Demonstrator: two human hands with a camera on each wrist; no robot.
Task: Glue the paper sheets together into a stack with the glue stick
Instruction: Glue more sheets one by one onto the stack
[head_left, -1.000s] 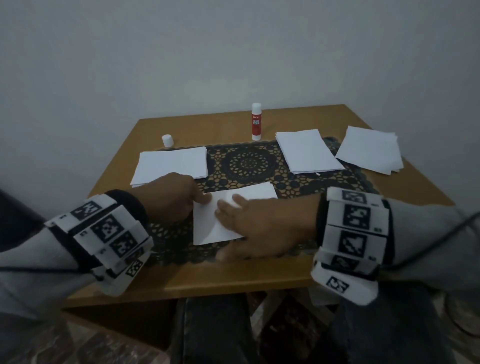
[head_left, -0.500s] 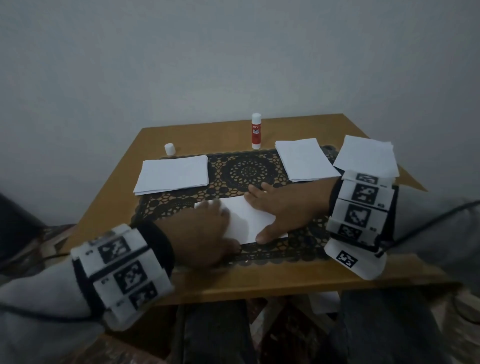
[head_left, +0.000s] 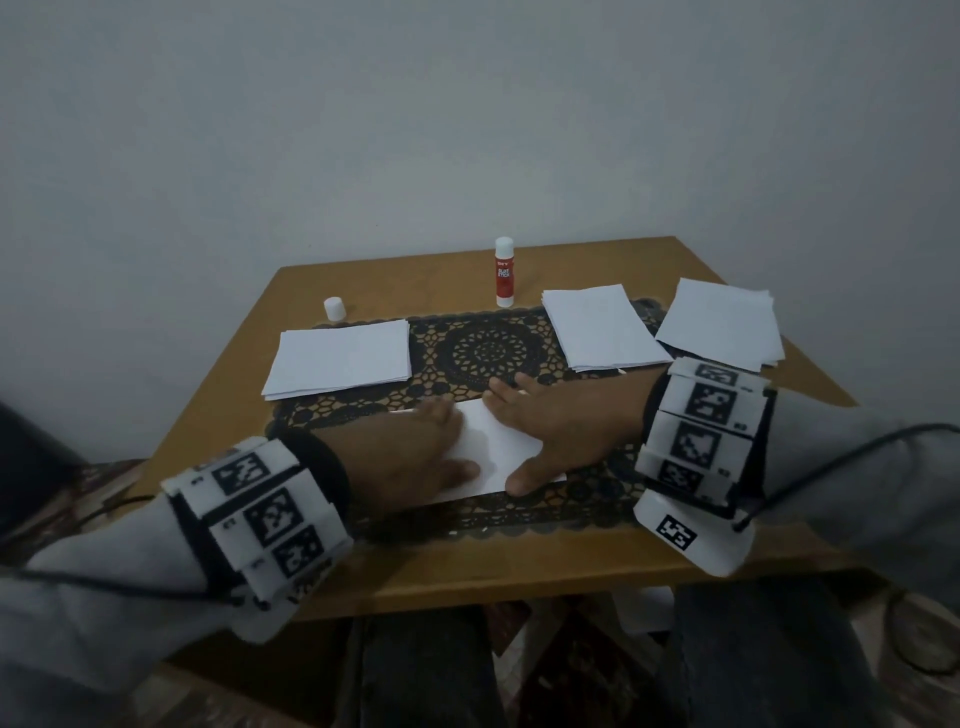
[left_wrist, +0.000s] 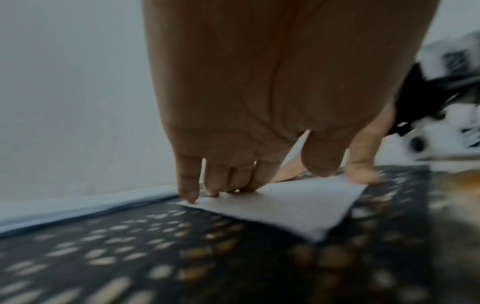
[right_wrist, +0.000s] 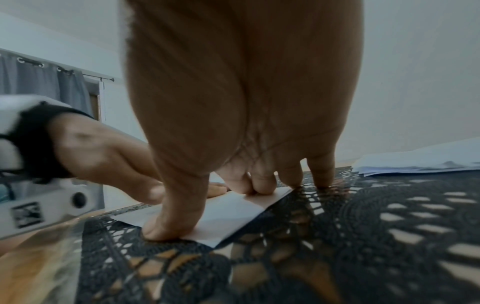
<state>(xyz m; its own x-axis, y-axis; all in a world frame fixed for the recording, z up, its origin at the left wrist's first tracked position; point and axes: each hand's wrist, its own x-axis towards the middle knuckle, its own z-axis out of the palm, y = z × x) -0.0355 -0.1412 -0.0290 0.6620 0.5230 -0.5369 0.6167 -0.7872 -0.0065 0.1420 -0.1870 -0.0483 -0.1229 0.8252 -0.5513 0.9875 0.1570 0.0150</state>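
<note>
1. left hand (head_left: 415, 457) flat, fingers straight & together, pressing the near-left part of the centre sheet (head_left: 498, 452). holds nothing; fingertips (left_wrist: 191, 196) bear on the sheet's far edge in the left wrist view.
2. right hand (head_left: 561, 426) also flat & spread, thumb (right_wrist: 166, 228) down on the near-right corner, fingers on the far edge. nothing gripped.
3. centre sheet lies on the black lace runner (head_left: 483, 348), near the table's front edge, between both hands. cannot tell whether it is one sheet or several already bonded; edge looks thin.
4. glue stick (head_left: 504, 273) stands upright at the back of the wooden table (head_left: 519, 571), well apart from both hands. its white cap (head_left: 334, 308) sits apart at back left, so the stick looks uncapped.
5. three other paper piles: left pile (head_left: 340, 356), mid-right pile (head_left: 602, 327), far-right pile (head_left: 722, 325) which overhangs the runner onto bare wood.
6. judgement: step in hand is pressing/smoothing a laid sheet; stack is at an early stage, given the piles left.
7. handling, est.: paper is light, limp, creases easily, slides on itself. press w/ flat palms from the middle outward; lift by a corner or edge, pinched lightly. lace under it is uneven, so hard rubbing may emboss or tear.
8. glue stick: rigid, light, tips easily; take round the red barrel.
</note>
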